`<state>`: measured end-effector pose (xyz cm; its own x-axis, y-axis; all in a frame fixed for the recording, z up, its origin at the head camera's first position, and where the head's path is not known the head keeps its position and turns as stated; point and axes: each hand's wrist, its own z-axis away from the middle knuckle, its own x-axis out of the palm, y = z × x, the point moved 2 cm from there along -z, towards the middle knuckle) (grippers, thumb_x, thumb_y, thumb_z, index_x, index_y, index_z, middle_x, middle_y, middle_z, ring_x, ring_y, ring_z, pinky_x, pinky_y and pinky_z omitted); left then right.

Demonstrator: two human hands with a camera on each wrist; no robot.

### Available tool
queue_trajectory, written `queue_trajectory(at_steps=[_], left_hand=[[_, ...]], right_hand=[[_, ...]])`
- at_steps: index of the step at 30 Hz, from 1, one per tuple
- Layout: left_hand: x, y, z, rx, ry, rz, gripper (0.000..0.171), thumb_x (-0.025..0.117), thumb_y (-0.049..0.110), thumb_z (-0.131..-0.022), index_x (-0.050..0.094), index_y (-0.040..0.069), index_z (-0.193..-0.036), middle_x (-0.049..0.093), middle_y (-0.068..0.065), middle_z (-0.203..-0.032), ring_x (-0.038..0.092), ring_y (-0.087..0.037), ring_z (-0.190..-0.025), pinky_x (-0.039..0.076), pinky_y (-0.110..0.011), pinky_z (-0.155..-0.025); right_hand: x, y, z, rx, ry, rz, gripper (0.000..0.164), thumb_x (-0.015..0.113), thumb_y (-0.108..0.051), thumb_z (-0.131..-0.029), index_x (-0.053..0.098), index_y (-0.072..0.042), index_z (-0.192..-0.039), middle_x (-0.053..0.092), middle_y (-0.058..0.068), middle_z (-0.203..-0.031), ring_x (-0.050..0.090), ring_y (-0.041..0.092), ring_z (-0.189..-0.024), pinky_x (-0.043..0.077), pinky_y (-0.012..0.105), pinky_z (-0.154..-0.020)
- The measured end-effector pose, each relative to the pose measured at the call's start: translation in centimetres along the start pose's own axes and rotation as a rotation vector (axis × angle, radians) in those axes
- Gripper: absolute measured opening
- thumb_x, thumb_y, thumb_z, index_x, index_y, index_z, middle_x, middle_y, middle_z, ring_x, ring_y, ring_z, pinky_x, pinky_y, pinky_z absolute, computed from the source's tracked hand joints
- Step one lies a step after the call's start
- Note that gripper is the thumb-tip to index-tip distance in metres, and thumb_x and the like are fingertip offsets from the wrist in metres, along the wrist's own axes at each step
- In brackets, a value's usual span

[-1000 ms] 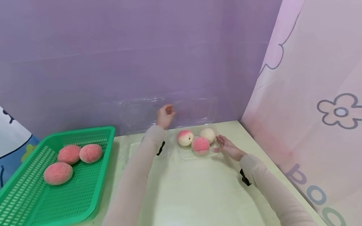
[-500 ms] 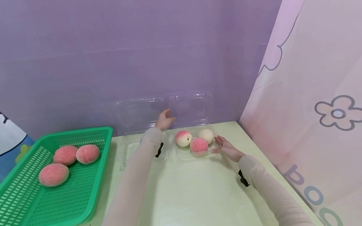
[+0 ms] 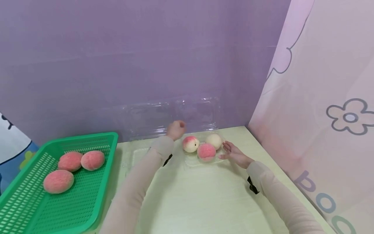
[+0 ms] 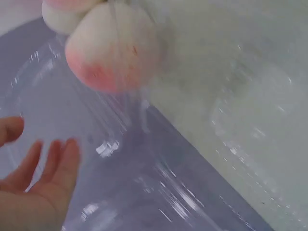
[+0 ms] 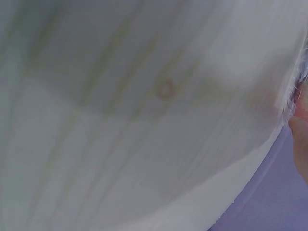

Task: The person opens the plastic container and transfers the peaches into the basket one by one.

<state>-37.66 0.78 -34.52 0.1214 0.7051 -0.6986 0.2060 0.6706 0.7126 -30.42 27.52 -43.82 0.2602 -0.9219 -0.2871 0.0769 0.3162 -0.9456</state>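
Observation:
Three peaches sit in a clear plastic box (image 3: pixel 191 162) at the table's back: a pink-and-white one (image 3: pixel 190 144), a fuzzy pink one (image 3: pixel 206 151) and a cream one (image 3: pixel 214 141). Its clear lid (image 3: pixel 197 113) stands raised against the purple wall. Left of the pink-and-white peach, my left hand (image 3: pixel 176 130) hovers with loosely bent fingers; the left wrist view shows nothing between thumb and fingers (image 4: pixel 62 163). My right hand (image 3: pixel 237 155) is at the box's right edge, thumb and fingers apart; whether it touches the plastic is hard to tell.
A green basket (image 3: pixel 109 172) at left holds three pink peaches (image 3: pixel 93 160). Beside it, a second clear box (image 3: pixel 137 156), partly behind my left sleeve, has its lid (image 3: pixel 147 118) raised against the wall. A pale patterned wall (image 3: pixel 306 130) borders the table on the right.
My left hand has come down from in front of the lids and shifted right, nearer the pink-and-white peach. The right hand and the peaches have stayed put.

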Motion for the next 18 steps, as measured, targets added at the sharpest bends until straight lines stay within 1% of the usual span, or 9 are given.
queue_trajectory(at_steps=[3,4,7,9,11,13,14,16,18], left_hand=[[1.4,0.1,0.0,-0.009,-0.064,-0.090,0.030,0.055,0.020,-0.087,0.063,0.003,-0.110,0.064,-0.012,-0.108,0.059,-0.025,-0.098,0.050,-0.034,-0.081],[1.7,0.2,0.1,-0.017,-0.077,-0.103,0.028,0.055,0.021,-0.087,0.064,0.003,-0.107,0.065,-0.012,-0.104,0.060,-0.024,-0.093,0.051,-0.032,-0.077],[2.8,-0.1,0.1,-0.047,-0.069,-0.125,0.024,0.054,0.018,-0.087,0.065,0.000,-0.098,0.065,-0.013,-0.094,0.059,-0.023,-0.082,0.049,-0.027,-0.067],[3.4,-0.4,0.2,-0.062,-0.062,-0.138,0.024,0.055,0.017,-0.087,0.063,-0.003,-0.097,0.064,-0.015,-0.092,0.058,-0.024,-0.081,0.049,-0.028,-0.067],[3.9,-0.7,0.2,-0.095,-0.066,-0.128,0.027,0.058,0.018,-0.085,0.061,-0.004,-0.100,0.063,-0.017,-0.096,0.058,-0.027,-0.086,0.050,-0.032,-0.071],[4.3,-1.1,0.0,-0.144,-0.094,-0.094,0.034,0.060,0.019,-0.084,0.058,-0.005,-0.108,0.061,-0.018,-0.105,0.059,-0.030,-0.095,0.051,-0.036,-0.079],[4.8,-1.6,-0.6,-0.169,-0.108,-0.070,0.039,0.061,0.021,-0.084,0.056,-0.005,-0.112,0.060,-0.019,-0.109,0.058,-0.031,-0.099,0.051,-0.038,-0.082],[5.2,-2.1,-0.9,-0.196,-0.129,-0.004,0.047,0.061,0.023,-0.084,0.050,-0.004,-0.121,0.056,-0.018,-0.117,0.056,-0.029,-0.106,0.050,-0.039,-0.086],[7.1,-4.5,-3.4,-0.207,-0.157,0.028,0.059,0.061,0.029,-0.084,0.043,-0.004,-0.129,0.052,-0.019,-0.123,0.054,-0.029,-0.108,0.051,-0.039,-0.086]], right_hand=[[-0.1,0.1,0.0,0.002,0.001,0.011,0.092,0.062,-0.012,-0.085,-0.006,0.001,-0.145,0.003,0.019,-0.153,0.004,0.033,-0.141,0.008,0.048,-0.114],[-0.1,0.1,0.0,0.003,0.003,0.012,0.092,0.063,-0.012,-0.085,-0.006,0.001,-0.145,0.004,0.018,-0.153,0.004,0.033,-0.141,0.008,0.048,-0.114],[-0.1,0.1,-0.1,0.000,0.008,0.020,0.092,0.062,-0.013,-0.085,-0.007,0.001,-0.145,0.004,0.018,-0.153,0.004,0.034,-0.141,0.008,0.049,-0.113],[0.0,0.2,0.0,0.006,0.010,0.010,0.092,0.063,-0.013,-0.085,-0.006,0.000,-0.145,0.005,0.017,-0.153,0.005,0.032,-0.141,0.008,0.048,-0.114],[0.3,0.3,0.0,0.006,0.000,0.007,0.093,0.063,-0.013,-0.085,-0.007,0.000,-0.145,0.004,0.017,-0.153,0.004,0.032,-0.141,0.008,0.048,-0.114],[0.6,0.3,0.0,0.002,-0.007,0.000,0.092,0.063,-0.012,-0.085,-0.007,0.000,-0.145,0.004,0.017,-0.153,0.004,0.032,-0.141,0.009,0.047,-0.114],[0.8,0.2,0.1,0.001,-0.006,-0.008,0.092,0.063,-0.012,-0.084,-0.006,0.000,-0.145,0.004,0.017,-0.153,0.004,0.032,-0.141,0.008,0.047,-0.114],[1.0,0.1,0.1,-0.010,-0.010,-0.005,0.092,0.063,-0.012,-0.084,-0.006,0.000,-0.145,0.004,0.018,-0.153,0.004,0.033,-0.141,0.008,0.047,-0.113],[1.2,-0.1,0.1,-0.021,-0.015,-0.003,0.092,0.063,-0.012,-0.085,-0.006,0.001,-0.145,0.003,0.019,-0.153,0.004,0.034,-0.141,0.008,0.048,-0.113]])
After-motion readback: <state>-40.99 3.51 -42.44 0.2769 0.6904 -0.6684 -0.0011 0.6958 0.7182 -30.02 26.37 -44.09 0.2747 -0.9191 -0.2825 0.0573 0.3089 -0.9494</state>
